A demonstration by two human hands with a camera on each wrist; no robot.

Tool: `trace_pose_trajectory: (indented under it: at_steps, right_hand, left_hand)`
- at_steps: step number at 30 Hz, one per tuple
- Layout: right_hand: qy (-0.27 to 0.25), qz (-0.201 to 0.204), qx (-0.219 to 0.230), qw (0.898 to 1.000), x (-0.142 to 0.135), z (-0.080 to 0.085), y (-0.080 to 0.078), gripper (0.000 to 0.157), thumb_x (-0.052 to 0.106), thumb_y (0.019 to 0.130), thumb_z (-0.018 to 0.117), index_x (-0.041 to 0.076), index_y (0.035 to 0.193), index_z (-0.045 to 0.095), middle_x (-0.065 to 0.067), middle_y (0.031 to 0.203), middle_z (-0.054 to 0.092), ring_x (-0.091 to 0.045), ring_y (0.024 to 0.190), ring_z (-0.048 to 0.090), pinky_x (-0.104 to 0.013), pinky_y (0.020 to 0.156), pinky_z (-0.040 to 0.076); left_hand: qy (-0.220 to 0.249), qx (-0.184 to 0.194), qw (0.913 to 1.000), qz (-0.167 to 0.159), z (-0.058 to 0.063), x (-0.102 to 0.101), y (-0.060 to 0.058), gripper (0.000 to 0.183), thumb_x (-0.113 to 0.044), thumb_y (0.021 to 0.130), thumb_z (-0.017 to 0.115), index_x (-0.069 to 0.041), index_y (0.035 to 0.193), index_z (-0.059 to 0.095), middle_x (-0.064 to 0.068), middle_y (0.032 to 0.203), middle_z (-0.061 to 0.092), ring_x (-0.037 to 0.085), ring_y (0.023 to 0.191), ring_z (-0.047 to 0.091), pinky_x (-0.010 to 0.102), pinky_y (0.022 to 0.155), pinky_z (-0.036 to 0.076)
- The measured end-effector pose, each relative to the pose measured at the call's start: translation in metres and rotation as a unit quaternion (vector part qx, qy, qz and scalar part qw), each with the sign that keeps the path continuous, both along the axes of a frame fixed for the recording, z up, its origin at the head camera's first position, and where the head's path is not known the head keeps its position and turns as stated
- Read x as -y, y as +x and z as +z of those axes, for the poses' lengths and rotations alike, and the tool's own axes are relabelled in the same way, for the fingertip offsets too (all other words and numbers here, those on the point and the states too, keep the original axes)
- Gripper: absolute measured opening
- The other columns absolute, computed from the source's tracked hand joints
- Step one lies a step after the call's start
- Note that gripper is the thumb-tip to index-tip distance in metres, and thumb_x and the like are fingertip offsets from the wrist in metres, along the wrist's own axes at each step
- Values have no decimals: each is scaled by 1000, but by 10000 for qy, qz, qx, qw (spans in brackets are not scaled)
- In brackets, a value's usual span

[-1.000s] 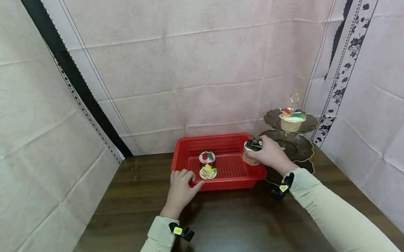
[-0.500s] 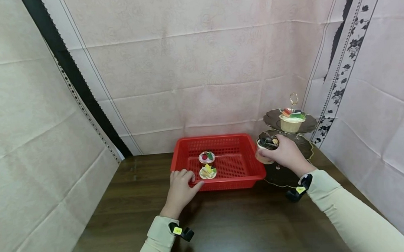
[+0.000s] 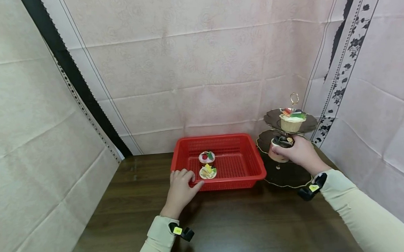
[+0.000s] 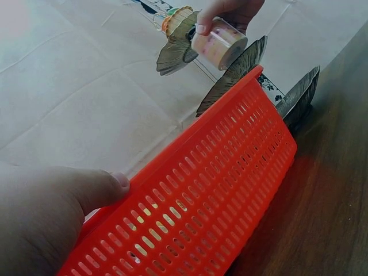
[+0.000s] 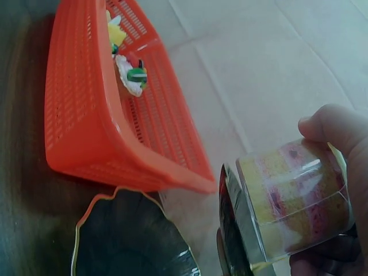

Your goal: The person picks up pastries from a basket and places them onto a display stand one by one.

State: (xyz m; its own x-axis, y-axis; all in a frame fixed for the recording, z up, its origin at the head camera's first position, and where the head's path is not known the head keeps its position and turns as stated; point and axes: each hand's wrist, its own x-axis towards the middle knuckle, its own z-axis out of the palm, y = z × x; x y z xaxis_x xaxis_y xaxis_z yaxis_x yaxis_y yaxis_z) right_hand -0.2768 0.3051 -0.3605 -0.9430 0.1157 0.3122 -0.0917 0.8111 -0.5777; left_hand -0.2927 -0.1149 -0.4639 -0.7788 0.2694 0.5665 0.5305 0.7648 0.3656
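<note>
My right hand [image 3: 301, 154] grips a small round layered cake [image 5: 299, 201] in a clear wrapper, thumb on one side. Yellow and pink layers show in the right wrist view, and a dark topping in the head view. This cake is at the middle tier [image 3: 263, 141] of a dark, gold-edged cake stand, below the top tier. At the left front corner of a red plastic basket [image 3: 229, 183], my left hand [image 3: 181, 189] holds the rim [image 4: 172, 150], its thumb lying on it; the other fingers are hidden in the left wrist view.
Inside the basket sit a cupcake with pink and green topping [image 3: 207, 157] and one with yellow topping [image 3: 208, 172]. Another cupcake [image 3: 290, 123] stands on the top tier. The wide bottom tier [image 3: 287, 178] lies close beside the basket. Cloth walls [image 3: 220, 66] enclose the wooden table [image 3: 225, 221].
My right hand has carried the layered cake rightward, from over the basket's right end to the stand's middle tier. My left hand and the basket have stayed in place.
</note>
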Motion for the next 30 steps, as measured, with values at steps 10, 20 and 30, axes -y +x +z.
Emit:
trace_pose_trajectory:
  at_steps: [10,20,30]
  right_hand:
    - [149,-93,60,9998,-20,-4,-1,79,56,86,73,-9,126,54,-34,114,64,-46,103,62,-57,82,50]
    - [152,-291,17,9995,-40,-9,-4,79,57,86,72,-10,124,53,-35,111,63,-44,97,62,-50,76,49]
    - [-68,-450,293,9985,-47,-5,-2,86,60,87,70,-14,126,52,-40,118,59,-45,103,59,-52,80,49]
  left_hand:
    - [-58,83,9999,54,-1,0,-1,39,-42,83,83,-21,76,51,-7,77,48,17,82,44,49,92,35]
    - [-50,24,10000,46,1,0,0,40,-41,82,84,-21,76,50,-7,76,47,18,84,43,50,91,36]
    - [-39,73,10000,17,0,1,-1,40,-42,83,83,-20,75,50,-6,76,46,18,82,42,47,90,35]
